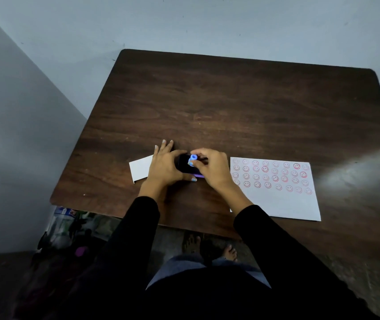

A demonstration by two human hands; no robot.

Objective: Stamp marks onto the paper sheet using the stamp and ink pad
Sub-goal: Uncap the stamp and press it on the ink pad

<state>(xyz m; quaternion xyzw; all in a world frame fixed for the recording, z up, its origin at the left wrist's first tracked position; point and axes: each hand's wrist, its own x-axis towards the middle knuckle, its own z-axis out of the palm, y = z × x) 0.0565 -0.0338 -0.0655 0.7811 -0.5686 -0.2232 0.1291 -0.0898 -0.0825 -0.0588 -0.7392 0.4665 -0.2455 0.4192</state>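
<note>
A small blue stamp (193, 160) stands on the dark ink pad (183, 166) near the table's front middle. My right hand (211, 167) pinches the stamp from the right. My left hand (164, 165) grips the ink pad's left side and holds it on the table. To the right lies the white paper sheet (283, 202), its upper half covered with several rows of red smiley marks (274, 176). The ink surface itself is mostly hidden by my fingers.
A small white card (139, 168) lies just left of my left hand, partly under it. The dark wooden table (230, 107) ends close to me; below its front edge are my feet (229, 251) and a plastic bag (68, 227) on the floor.
</note>
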